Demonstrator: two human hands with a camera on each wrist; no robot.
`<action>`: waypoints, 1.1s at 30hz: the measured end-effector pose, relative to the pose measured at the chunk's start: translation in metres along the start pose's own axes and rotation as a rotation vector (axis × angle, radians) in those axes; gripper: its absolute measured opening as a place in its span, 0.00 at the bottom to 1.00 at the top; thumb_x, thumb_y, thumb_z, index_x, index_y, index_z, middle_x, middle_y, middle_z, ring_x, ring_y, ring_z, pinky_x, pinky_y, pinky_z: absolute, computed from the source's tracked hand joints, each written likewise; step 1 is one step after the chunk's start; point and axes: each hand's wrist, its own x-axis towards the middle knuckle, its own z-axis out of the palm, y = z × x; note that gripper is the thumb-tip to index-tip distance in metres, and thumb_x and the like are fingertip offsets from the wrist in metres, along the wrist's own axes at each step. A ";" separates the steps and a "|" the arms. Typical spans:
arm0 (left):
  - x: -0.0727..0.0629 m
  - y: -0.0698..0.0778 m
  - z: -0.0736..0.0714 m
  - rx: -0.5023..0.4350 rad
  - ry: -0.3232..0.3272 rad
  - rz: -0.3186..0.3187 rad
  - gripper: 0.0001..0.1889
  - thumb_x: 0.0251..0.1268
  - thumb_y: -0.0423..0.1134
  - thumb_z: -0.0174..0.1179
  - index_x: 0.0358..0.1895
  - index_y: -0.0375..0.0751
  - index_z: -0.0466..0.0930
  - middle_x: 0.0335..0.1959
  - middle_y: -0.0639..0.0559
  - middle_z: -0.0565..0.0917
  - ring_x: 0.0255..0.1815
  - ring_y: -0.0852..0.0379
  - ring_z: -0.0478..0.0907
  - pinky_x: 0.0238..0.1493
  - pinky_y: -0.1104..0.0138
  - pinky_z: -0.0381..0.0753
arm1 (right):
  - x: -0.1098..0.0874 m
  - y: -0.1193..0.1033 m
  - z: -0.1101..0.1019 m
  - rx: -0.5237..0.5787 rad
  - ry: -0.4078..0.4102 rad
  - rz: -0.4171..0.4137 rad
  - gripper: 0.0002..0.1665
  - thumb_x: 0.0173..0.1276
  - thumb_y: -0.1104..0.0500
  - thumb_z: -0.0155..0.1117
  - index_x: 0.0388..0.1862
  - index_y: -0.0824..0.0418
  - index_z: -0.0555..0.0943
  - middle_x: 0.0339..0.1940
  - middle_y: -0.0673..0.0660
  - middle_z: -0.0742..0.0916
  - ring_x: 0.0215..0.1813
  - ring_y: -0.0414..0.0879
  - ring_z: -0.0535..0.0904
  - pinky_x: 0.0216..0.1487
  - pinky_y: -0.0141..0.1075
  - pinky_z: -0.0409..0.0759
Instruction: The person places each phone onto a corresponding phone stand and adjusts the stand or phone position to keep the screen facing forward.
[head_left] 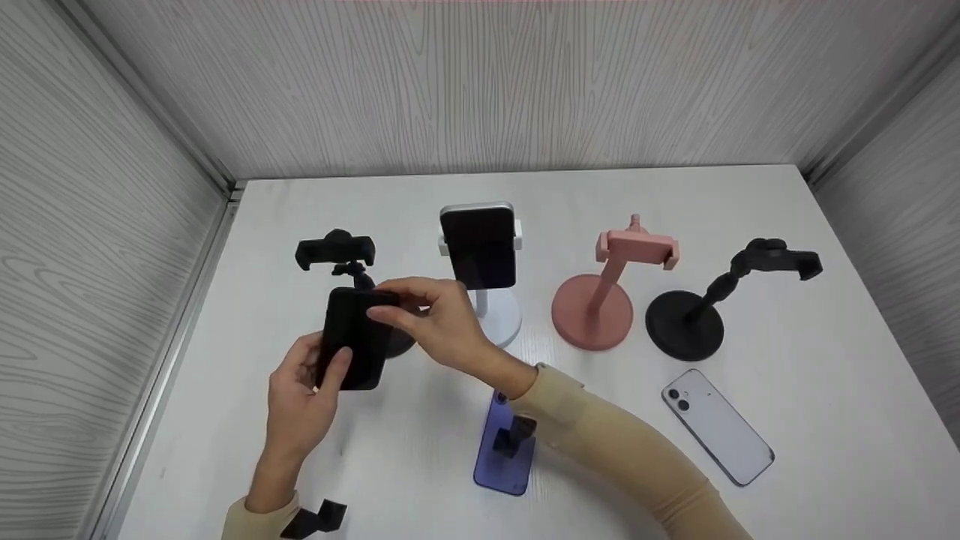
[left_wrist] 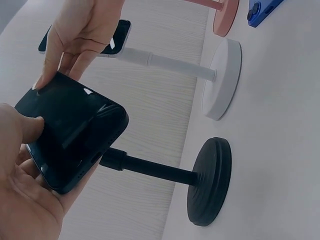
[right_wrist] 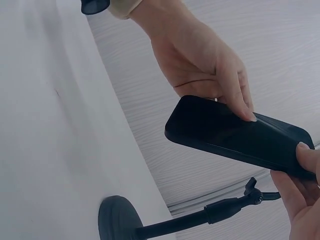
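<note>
A black smartphone point(head_left: 352, 352) is held up in both hands, screen toward the head camera. My left hand point(head_left: 300, 405) grips its lower left side, thumb over the screen and fingers behind. At the upper right corner my right hand point(head_left: 442, 322) pinches it, with the thumb on the front, as the right wrist view also shows at the phone's end point(right_wrist: 295, 145). Just behind the phone stands a black phone stand point(head_left: 337, 250) with its clamp holding nothing; its round base point(left_wrist: 212, 182) shows in the left wrist view, partly hidden in the head view.
A white stand point(head_left: 504, 319) holds another phone point(head_left: 480, 251). To its right are a pink stand point(head_left: 592, 319) and a second black stand point(head_left: 686, 330). A white phone point(head_left: 720, 427) lies front right. A purple-blue phone point(head_left: 495, 469) lies below my right forearm, partly covered by a black wrist mount.
</note>
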 end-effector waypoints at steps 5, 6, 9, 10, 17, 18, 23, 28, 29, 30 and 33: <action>0.001 -0.004 0.009 0.024 0.029 0.077 0.20 0.68 0.24 0.67 0.61 0.24 0.76 0.50 0.34 0.88 0.49 0.73 0.85 0.50 0.81 0.82 | 0.001 -0.001 -0.001 -0.024 0.019 -0.042 0.13 0.69 0.62 0.75 0.49 0.67 0.90 0.44 0.62 0.94 0.42 0.40 0.90 0.45 0.34 0.89; 0.001 -0.005 0.011 0.031 0.034 0.091 0.23 0.66 0.24 0.68 0.63 0.24 0.76 0.51 0.34 0.88 0.51 0.74 0.84 0.52 0.81 0.81 | 0.002 -0.001 -0.002 -0.031 0.022 -0.051 0.12 0.70 0.62 0.75 0.49 0.67 0.90 0.44 0.62 0.94 0.41 0.41 0.89 0.45 0.34 0.89; 0.001 -0.008 0.019 0.073 0.060 0.124 0.30 0.61 0.24 0.72 0.66 0.24 0.72 0.57 0.34 0.86 0.58 0.77 0.79 0.61 0.81 0.75 | 0.003 -0.001 -0.002 -0.049 0.034 -0.071 0.12 0.70 0.61 0.75 0.48 0.67 0.90 0.43 0.61 0.94 0.41 0.44 0.90 0.45 0.34 0.89; 0.001 -0.009 0.022 0.083 0.071 0.128 0.32 0.60 0.25 0.73 0.68 0.24 0.71 0.59 0.34 0.85 0.60 0.76 0.77 0.63 0.80 0.73 | 0.002 -0.001 -0.002 -0.054 0.037 -0.074 0.12 0.70 0.61 0.75 0.48 0.66 0.90 0.43 0.61 0.94 0.41 0.45 0.90 0.45 0.34 0.89; 0.001 -0.015 0.044 0.182 0.184 0.144 0.45 0.51 0.33 0.82 0.71 0.26 0.66 0.65 0.34 0.78 0.66 0.56 0.75 0.69 0.76 0.67 | 0.002 -0.005 0.000 -0.074 0.074 -0.069 0.12 0.69 0.62 0.75 0.48 0.67 0.90 0.42 0.62 0.94 0.41 0.49 0.91 0.44 0.32 0.89; 0.002 -0.016 0.046 0.194 0.196 0.147 0.47 0.50 0.34 0.83 0.71 0.26 0.65 0.65 0.34 0.78 0.65 0.52 0.75 0.69 0.75 0.67 | 0.002 -0.005 0.000 -0.079 0.080 -0.068 0.12 0.68 0.62 0.76 0.48 0.67 0.90 0.42 0.62 0.94 0.40 0.49 0.91 0.43 0.32 0.89; 0.006 -0.021 0.055 0.270 0.250 0.165 0.52 0.45 0.38 0.85 0.72 0.25 0.63 0.64 0.32 0.77 0.63 0.44 0.77 0.68 0.67 0.72 | 0.003 -0.008 0.002 -0.094 0.102 -0.073 0.13 0.68 0.61 0.77 0.48 0.67 0.90 0.42 0.61 0.94 0.40 0.48 0.91 0.42 0.32 0.89; 0.009 -0.022 0.061 0.329 0.290 0.150 0.50 0.47 0.40 0.85 0.70 0.23 0.63 0.61 0.30 0.78 0.61 0.39 0.80 0.62 0.48 0.80 | 0.002 -0.010 0.004 -0.116 0.105 -0.109 0.12 0.68 0.62 0.76 0.46 0.67 0.90 0.40 0.61 0.94 0.39 0.46 0.90 0.41 0.30 0.88; 0.010 -0.022 0.061 0.337 0.300 0.142 0.49 0.48 0.40 0.84 0.69 0.23 0.64 0.61 0.30 0.79 0.61 0.38 0.81 0.61 0.46 0.81 | 0.002 -0.010 0.004 -0.122 0.107 -0.118 0.12 0.68 0.62 0.76 0.46 0.68 0.90 0.40 0.61 0.94 0.39 0.46 0.90 0.41 0.30 0.88; 0.010 -0.022 0.062 0.345 0.311 0.135 0.47 0.49 0.40 0.84 0.68 0.22 0.65 0.60 0.30 0.80 0.60 0.37 0.82 0.59 0.44 0.83 | 0.001 -0.010 0.004 -0.126 0.108 -0.126 0.12 0.68 0.62 0.76 0.46 0.68 0.90 0.40 0.61 0.94 0.39 0.46 0.90 0.41 0.30 0.88; 0.011 -0.019 0.063 0.378 0.354 0.116 0.44 0.49 0.41 0.83 0.65 0.22 0.70 0.57 0.31 0.84 0.55 0.36 0.86 0.54 0.43 0.86 | 0.001 -0.011 0.005 -0.138 0.116 -0.145 0.12 0.68 0.62 0.76 0.46 0.68 0.90 0.39 0.61 0.94 0.39 0.46 0.90 0.41 0.30 0.88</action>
